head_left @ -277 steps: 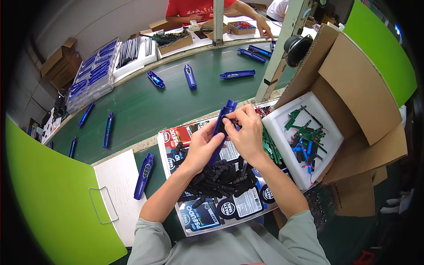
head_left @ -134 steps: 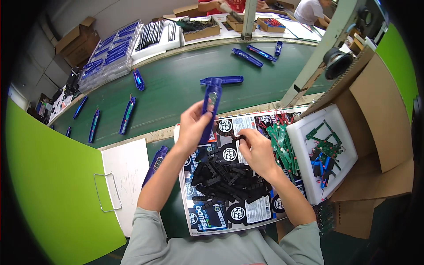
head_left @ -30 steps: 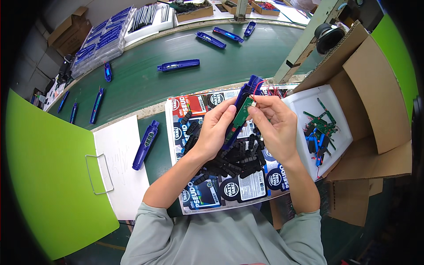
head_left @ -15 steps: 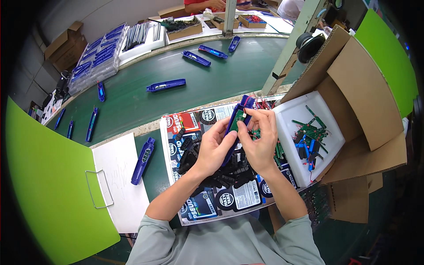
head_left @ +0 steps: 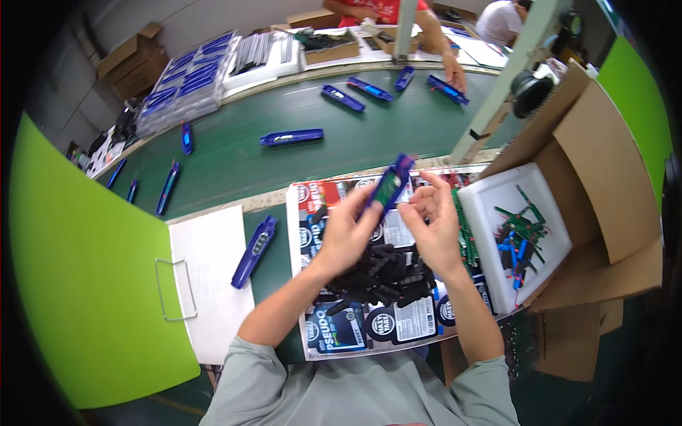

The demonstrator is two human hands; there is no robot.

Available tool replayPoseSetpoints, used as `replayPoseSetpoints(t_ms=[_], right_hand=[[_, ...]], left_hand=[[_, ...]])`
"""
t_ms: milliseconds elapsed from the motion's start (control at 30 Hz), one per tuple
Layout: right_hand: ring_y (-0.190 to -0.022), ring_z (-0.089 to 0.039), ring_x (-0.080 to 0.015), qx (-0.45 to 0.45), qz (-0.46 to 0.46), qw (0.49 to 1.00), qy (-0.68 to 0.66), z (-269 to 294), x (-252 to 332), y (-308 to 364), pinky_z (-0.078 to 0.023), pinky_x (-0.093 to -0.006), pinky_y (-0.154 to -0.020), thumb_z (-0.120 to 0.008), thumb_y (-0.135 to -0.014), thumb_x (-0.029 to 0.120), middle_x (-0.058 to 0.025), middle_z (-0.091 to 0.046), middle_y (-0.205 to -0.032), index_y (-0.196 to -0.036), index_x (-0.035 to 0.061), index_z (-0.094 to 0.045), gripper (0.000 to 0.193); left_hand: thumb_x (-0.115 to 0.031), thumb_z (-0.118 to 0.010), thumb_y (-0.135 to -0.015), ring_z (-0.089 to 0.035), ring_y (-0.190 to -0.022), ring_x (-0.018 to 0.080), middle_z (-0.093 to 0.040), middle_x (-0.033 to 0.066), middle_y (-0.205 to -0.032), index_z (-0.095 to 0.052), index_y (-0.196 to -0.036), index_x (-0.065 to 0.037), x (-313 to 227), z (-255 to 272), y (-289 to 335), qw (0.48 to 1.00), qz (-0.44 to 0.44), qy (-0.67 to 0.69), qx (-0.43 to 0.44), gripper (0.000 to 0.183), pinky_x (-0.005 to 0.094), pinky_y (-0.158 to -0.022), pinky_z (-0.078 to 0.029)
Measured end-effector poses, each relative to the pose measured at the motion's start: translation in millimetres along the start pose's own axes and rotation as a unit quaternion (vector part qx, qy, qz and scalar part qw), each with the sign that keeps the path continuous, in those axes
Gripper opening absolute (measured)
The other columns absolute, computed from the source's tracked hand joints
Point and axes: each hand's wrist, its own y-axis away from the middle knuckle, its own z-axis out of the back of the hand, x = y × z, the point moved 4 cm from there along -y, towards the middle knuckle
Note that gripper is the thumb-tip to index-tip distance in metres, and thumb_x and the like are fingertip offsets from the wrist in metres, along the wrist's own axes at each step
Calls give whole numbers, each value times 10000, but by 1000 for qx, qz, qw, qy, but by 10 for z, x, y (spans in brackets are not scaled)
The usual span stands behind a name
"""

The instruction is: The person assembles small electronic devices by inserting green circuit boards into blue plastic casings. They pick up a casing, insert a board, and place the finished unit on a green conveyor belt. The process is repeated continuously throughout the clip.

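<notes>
My left hand (head_left: 347, 233) grips a blue plastic casing (head_left: 402, 169), tilted with its far end up to the right. A green circuit board (head_left: 388, 189) lies in the casing's hollow, slightly blurred. Just to the right, my right hand (head_left: 437, 228) is apart from the casing, its fingers loosely bent and spread with nothing visible in them. Below both hands lies a heap of small black parts (head_left: 383, 273) on a printed sheet (head_left: 328, 341). Another blue casing (head_left: 253, 252) rests on the green surface left of the sheet.
A white foam tray (head_left: 490, 273) with green boards and blue parts stands at right, beside an open cardboard box (head_left: 604, 184). Several blue casings lie on the green belt (head_left: 241, 167), where a co-worker's hand (head_left: 455, 71) touches one. A metal post (head_left: 497, 106) rises behind the box.
My right hand has come off the circuit board and opened beside the casing, which my left hand still holds. Across the belt, a co-worker's arm has reached in with a blue casing. The view has shifted.
</notes>
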Motion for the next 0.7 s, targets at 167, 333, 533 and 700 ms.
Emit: replayPoseSetpoints(t_ms=[167, 333, 533, 700], right_hand=[[-738, -624, -205, 92, -1, 971, 219, 135, -48, 78, -499, -352, -698, -731, -855, 94, -96, -644, -882, -1116, -2, -655, 288], [-886, -651, -353, 250, 70, 921, 291, -172, -264, 72, -515, -437, -788, -688, -858, 44, -154, -663, -957, -1039, 6, -676, 185], [-975, -623, -365, 326, 128, 889, 294, -756, -459, -198, -501, -449, -864, -676, -840, 23, -161, -643, -963, -1004, 0, -686, 165], [-929, -617, -372, 354, 102, 862, 347, -795, -500, -203, -502, -472, -833, -665, -854, 90, -151, -622, -968, -906, 38, -674, 74]], left_hand=[[-55, -612, -965, -633, -735, 107, -629, 43, -884, -534, -1361, 39, 368, 1590, -529, 978, 61, -122, -157, 414, 253, -652, -522], [-78, -611, -949, -652, -787, 134, -691, 59, -901, -630, -1288, -1, 803, 3173, -593, 878, 99, -405, -233, 349, 286, -703, -512], [-199, -626, -888, -627, -1048, 361, -676, 188, -1102, -694, -1219, -86, 875, 3727, -506, 712, 148, -646, -234, 357, 464, -926, -500], [-205, -619, -851, -529, -1204, 365, -598, 177, -1264, -653, -1258, -78, 596, 3430, -466, 599, 68, -751, -269, 428, 480, -988, -465]])
